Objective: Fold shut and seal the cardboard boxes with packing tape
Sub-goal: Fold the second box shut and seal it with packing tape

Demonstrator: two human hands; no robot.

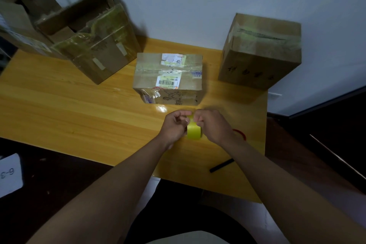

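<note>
Roll of yellow packing tape (194,131) gripped between left hand (175,126) and right hand (213,125), fingers curled on it, near the closed centre box (168,77) on the table (79,105).

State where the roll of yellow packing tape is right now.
In the head view, the roll of yellow packing tape sits low centre, gripped between the left hand and right hand, just before the labelled cardboard box.

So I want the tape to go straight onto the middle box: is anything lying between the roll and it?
Nothing visible. Both hands, left and right, hold the tape roll; only bare table lies before the middle box.
</note>
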